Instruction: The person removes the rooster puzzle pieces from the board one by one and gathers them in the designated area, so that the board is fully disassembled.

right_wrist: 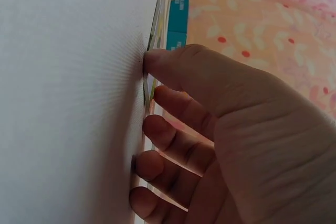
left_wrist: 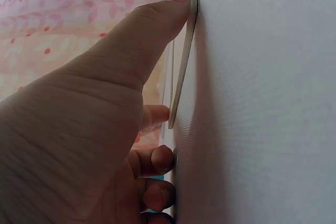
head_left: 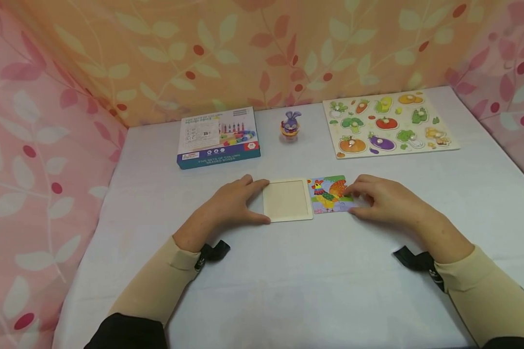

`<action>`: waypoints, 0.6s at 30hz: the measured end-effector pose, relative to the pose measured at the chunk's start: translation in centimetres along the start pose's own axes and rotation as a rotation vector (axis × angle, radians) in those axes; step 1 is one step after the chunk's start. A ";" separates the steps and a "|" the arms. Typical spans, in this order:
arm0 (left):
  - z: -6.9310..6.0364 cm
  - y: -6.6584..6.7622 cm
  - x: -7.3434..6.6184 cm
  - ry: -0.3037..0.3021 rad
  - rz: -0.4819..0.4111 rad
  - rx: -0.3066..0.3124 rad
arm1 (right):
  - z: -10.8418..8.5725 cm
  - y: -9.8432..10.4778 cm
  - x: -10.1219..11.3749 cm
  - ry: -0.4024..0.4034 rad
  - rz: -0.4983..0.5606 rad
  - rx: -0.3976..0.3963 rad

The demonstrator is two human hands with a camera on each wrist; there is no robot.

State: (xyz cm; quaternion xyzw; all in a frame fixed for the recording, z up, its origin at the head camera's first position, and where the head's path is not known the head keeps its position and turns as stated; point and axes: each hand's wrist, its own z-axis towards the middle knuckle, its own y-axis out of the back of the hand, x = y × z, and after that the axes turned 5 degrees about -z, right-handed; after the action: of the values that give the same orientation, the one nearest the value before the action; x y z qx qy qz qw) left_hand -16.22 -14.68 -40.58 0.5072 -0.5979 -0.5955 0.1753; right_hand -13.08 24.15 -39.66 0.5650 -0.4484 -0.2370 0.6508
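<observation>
A pale wooden puzzle tray point(head_left: 287, 200) with a raised rim and a bare recess lies flat on the table. My left hand point(head_left: 231, 201) holds its left side, thumb by the near corner and index finger by the far one. In the left wrist view, the thumb point(left_wrist: 157, 22) lies against the tray's edge point(left_wrist: 181, 72). Directly right of the tray is a colourful rooster puzzle point(head_left: 325, 196), its pieces joined. My right hand point(head_left: 386, 201) holds the puzzle's right side between thumb and index finger; the other fingers curl beside it, near the table in the right wrist view.
Behind the tray lies a boxed bead set point(head_left: 218, 138). A small purple rabbit figure point(head_left: 290, 127) stands to its right. A vegetable peg puzzle board point(head_left: 390, 123) lies at the back right. Floral curtains point(head_left: 244, 53) border the white-covered table point(head_left: 288, 291).
</observation>
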 end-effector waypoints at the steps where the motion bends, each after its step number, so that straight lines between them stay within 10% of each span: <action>1: 0.0 0.0 0.0 0.002 -0.002 0.001 | 0.0 0.0 0.0 0.001 0.003 -0.001; 18: 0.1 -0.1 -0.1 0.008 0.000 0.003 | 0.0 0.2 -0.2 -0.010 0.061 0.026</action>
State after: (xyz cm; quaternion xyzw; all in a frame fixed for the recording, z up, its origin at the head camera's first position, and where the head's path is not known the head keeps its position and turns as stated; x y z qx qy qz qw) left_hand -16.25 -14.54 -40.66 0.5097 -0.5982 -0.5925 0.1769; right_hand -13.19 24.34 -39.49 0.5584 -0.4717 -0.2141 0.6479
